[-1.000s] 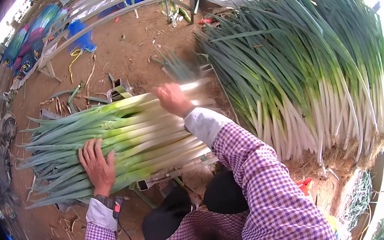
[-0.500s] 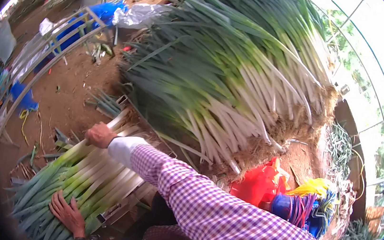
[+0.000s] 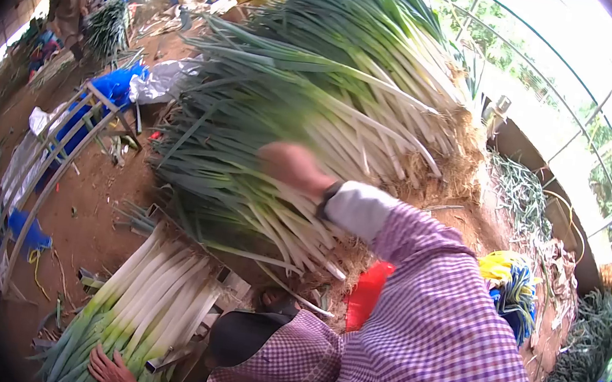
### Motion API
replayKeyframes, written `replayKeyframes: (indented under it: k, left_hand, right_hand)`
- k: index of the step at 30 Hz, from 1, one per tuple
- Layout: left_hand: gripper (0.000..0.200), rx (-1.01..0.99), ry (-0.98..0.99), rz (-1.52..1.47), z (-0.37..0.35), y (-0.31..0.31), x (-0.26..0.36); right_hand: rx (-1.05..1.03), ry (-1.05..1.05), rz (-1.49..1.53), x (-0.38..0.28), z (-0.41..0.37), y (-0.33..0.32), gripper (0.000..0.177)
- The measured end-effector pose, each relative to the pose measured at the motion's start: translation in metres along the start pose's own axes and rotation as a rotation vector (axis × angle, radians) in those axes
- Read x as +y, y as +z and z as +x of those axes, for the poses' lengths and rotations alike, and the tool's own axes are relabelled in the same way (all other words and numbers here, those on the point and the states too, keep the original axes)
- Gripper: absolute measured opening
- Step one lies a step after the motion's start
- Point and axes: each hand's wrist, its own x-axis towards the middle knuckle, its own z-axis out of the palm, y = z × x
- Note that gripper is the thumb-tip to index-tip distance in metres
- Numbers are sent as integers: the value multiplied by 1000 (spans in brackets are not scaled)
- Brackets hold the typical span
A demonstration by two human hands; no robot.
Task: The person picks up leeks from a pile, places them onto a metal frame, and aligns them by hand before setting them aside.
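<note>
My left hand [image 3: 113,373] lies flat with fingers spread on the green leaves of a bundle of long green onions [image 3: 165,281]. The bundle rests in a low metal frame [image 3: 167,359], white stems toward the top. My right hand [image 3: 295,168], smeared by motion, reaches over a large heap of green onions [image 3: 378,101]. It is at the leaves and upper stems of the nearer part of the heap. Whether its fingers hold any stalk cannot be made out. The heap's roots point to the right.
A curved metal rack [image 3: 60,138] with blue plastic stands at the left. Red plastic [image 3: 367,296] and a bunch of yellow and blue ties [image 3: 511,292] lie at the right. More onions [image 3: 585,347] lie farther right. A person [image 3: 69,5] stands in the background.
My right hand has left the root end of the framed bundle and moved up and right to the large heap. My left hand stays on the bundle's leaves. The view has shifted.
</note>
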Motion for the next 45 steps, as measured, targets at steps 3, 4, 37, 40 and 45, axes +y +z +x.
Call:
replayKeyframes:
  k: [3, 4, 37, 40, 45]
  left_hand:
    - [56, 26, 25, 46, 1, 1, 0]
    - [55, 22, 23, 53, 1, -2, 2]
    - [56, -2, -3, 177, 0, 20, -10]
    - [54, -21, -27, 100, 0, 21, -10]
    - [48, 32, -56, -65, 2, 28, -5]
  right_hand:
    - [209, 185, -460, 104, -18, -106, 32]
    - [208, 295, -696, 117, -17, -144, 36]
    - [3, 548, -528, 133, -35, -238, 28]
    - [-51, 566, -563, 147, -57, -216, 24]
    - [-52, 493, -686, 163, -66, -189, 30]
